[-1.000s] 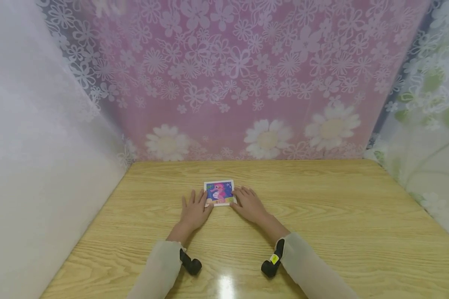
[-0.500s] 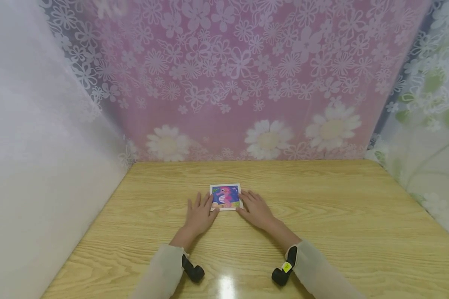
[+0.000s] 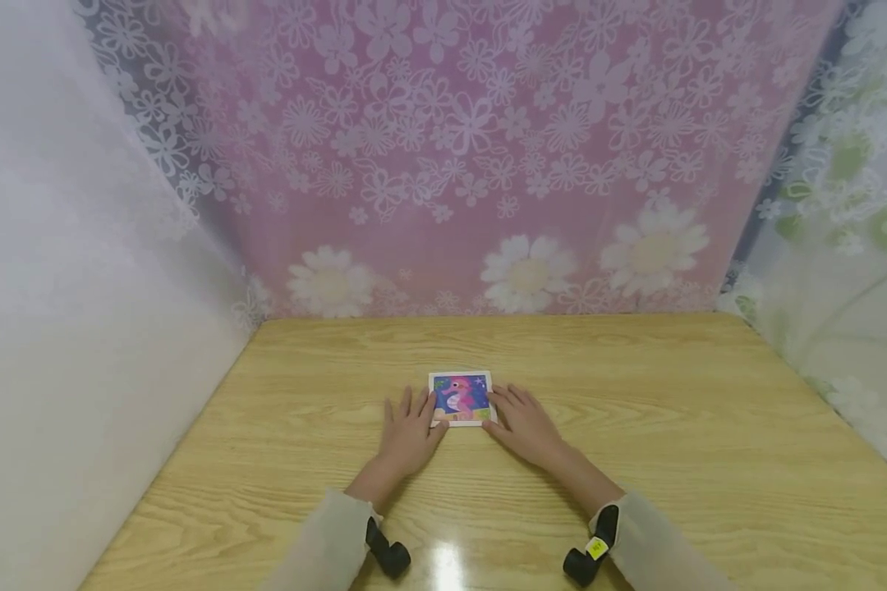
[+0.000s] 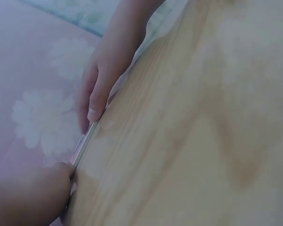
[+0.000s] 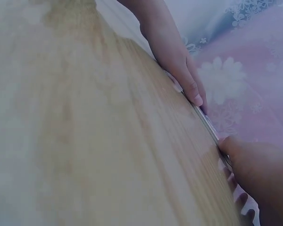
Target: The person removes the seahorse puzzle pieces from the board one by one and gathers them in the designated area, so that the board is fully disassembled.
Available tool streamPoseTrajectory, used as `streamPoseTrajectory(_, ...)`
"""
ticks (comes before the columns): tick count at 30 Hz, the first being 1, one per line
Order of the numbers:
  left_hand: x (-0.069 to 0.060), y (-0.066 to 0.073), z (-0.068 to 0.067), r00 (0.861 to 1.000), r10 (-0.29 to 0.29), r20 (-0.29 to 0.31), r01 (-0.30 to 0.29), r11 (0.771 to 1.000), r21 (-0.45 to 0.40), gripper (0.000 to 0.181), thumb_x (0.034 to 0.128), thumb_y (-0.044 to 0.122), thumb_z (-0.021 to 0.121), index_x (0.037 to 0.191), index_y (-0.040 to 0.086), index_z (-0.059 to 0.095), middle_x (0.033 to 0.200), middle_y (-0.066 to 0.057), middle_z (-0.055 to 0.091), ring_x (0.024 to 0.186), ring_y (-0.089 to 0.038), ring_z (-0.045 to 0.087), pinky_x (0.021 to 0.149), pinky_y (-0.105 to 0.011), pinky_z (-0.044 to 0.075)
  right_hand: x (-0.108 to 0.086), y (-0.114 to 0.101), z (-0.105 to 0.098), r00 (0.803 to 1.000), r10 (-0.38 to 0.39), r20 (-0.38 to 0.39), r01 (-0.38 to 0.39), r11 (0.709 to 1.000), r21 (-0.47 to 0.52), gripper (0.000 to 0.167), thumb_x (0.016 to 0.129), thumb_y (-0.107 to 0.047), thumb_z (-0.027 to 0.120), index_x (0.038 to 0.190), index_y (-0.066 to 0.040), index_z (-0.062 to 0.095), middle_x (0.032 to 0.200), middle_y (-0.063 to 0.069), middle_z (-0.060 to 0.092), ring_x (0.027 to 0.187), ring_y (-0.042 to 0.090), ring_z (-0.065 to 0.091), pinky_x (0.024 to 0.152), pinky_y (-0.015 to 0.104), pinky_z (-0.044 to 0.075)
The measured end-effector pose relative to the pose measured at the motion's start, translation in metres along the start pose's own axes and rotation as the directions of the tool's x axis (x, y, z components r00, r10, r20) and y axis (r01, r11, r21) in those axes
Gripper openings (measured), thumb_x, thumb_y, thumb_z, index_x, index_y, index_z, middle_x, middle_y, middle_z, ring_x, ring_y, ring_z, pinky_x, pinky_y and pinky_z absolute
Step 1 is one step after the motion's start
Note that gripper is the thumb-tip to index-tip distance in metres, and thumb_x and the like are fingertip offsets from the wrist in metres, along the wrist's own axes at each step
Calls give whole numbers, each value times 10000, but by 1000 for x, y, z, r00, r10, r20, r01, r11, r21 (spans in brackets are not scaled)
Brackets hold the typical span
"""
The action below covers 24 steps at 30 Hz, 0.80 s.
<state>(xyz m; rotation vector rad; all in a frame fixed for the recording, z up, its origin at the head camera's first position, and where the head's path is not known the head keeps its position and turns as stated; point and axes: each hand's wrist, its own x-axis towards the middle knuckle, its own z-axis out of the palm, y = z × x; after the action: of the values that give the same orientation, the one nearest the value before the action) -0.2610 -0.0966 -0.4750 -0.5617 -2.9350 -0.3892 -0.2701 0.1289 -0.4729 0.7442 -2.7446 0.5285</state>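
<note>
A thin, flat picture board (image 3: 461, 398) lies on the wooden table, showing a pink seahorse on blue inside a white border. My left hand (image 3: 408, 435) lies palm down at its left side, fingers spread and fairly straight, with the forefinger and thumb touching the edge and near corner. On the opposite side, my right hand (image 3: 526, 428) touches the right edge and near right corner with extended fingers and thumb. Both wrist views catch the board edge-on, low against the tabletop, as a slim strip (image 4: 86, 145) between the hands. The board's underside is hidden.
The wood-grain table (image 3: 673, 427) spreads out around the hands. A pink flowered curtain (image 3: 443, 164) hangs behind its far edge, with pale cloth (image 3: 103, 271) on the left and leafy white cloth (image 3: 850, 287) on the right. Black devices sit at both wrists.
The seahorse board has slid right and a little toward me across the table. Both hands have moved along with it, keeping their places at its two sides.
</note>
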Motion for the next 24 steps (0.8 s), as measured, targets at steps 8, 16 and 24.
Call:
streamPoseTrajectory(8,-3,17,2,1000,-7,14,8,999,-31,599,978,452,326,1432,63,316,1472,-101,265,1345,-367,129,1023,-597,27,-17,4,-8,1000,21,-10,-21,1000,23,543,895,-332,588,1303,11,489,1350,184,434,1267,409,309,1029,535,194)
streamPoseTrajectory(16,-5,26,8,1000,9,10,-9,1000,0,605,980,464,299,1436,67,307,1474,-94,261,1349,-353,123,1023,-597,29,-29,8,-14,1000,23,-9,-23,999,42,546,898,-339,576,1302,18,489,1356,179,431,1274,396,306,1038,527,175)
streamPoseTrajectory(24,-9,36,8,1000,16,0,-16,1000,21,605,977,474,301,1432,77,323,1470,-79,272,1346,-347,146,1024,-596,47,-40,11,-18,1000,23,-15,-22,998,55,562,898,-359,573,1307,16,485,1354,175,436,1275,393,308,1040,522,172)
